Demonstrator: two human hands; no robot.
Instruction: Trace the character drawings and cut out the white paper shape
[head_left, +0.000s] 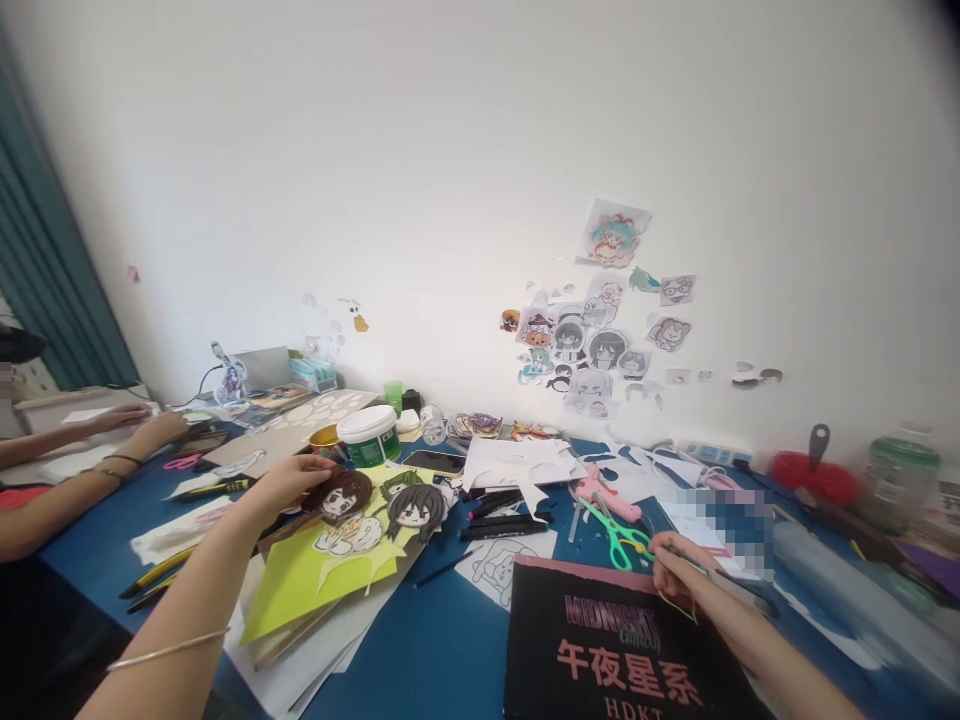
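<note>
My left hand (300, 482) pinches the edge of a brown-haired paper cartoon cutout (341, 497) above a stack with a yellow-green sheet (315, 585). Beside it on the stack lies a dark-haired cutout (415, 515). My right hand (675, 565) is closed around a slim grey pen-like tool (739, 582), over the far edge of a black box (600, 640). A thin yellowish strip (681, 606) hangs below those fingers; whether they grip it I cannot tell. Green scissors (619, 535) lie just left of my right hand.
Several markers (502, 525), a pink glue gun (607, 492), a white tub (369, 435) and a phone (435, 461) lie on the blue table (397, 640). Yellow-black cutters (161, 575) lie left. Another person's hands (157, 430) work at far left. Drawings (592, 350) cover part of the wall.
</note>
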